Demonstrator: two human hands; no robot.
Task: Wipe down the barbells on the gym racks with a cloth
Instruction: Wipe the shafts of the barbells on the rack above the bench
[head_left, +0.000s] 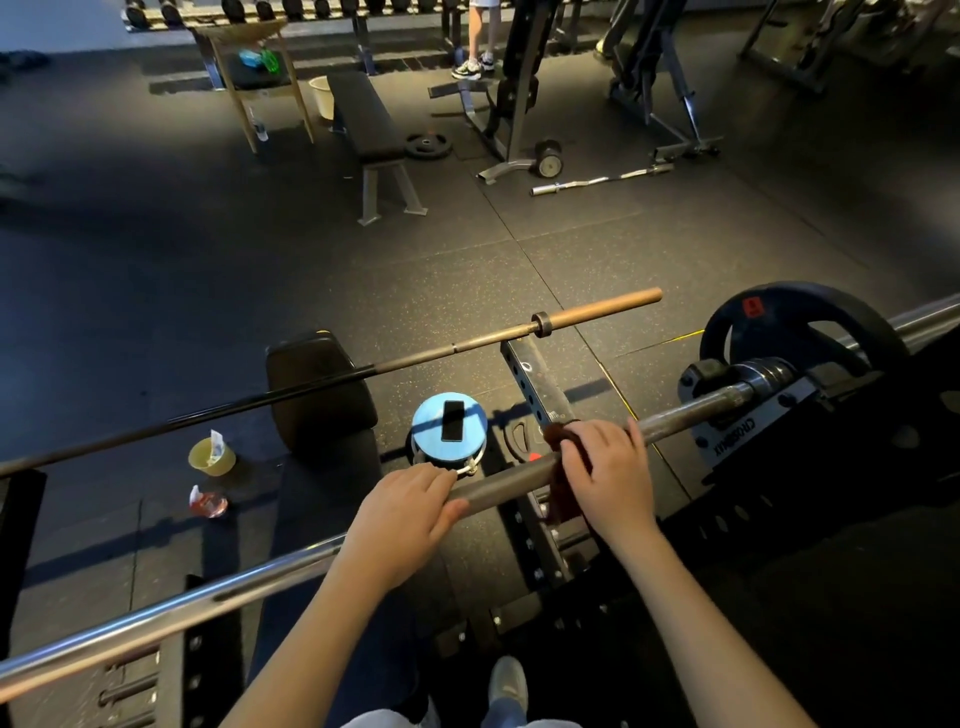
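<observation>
Head view: barbell (506, 480) lower-left to upper-right

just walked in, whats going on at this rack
A person is wiping the near barbell, which lies across the rack. Their right hand holds a dark brown cloth wrapped round the bar, not far from the black plate loaded at that end. Their left hand grips the bare shaft beside it. A second barbell lies on the bench rack beyond, with neither hand on it.

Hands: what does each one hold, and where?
Left hand grips the bar by its shaft; right hand holds the cloth wrapped round the bar.
</observation>
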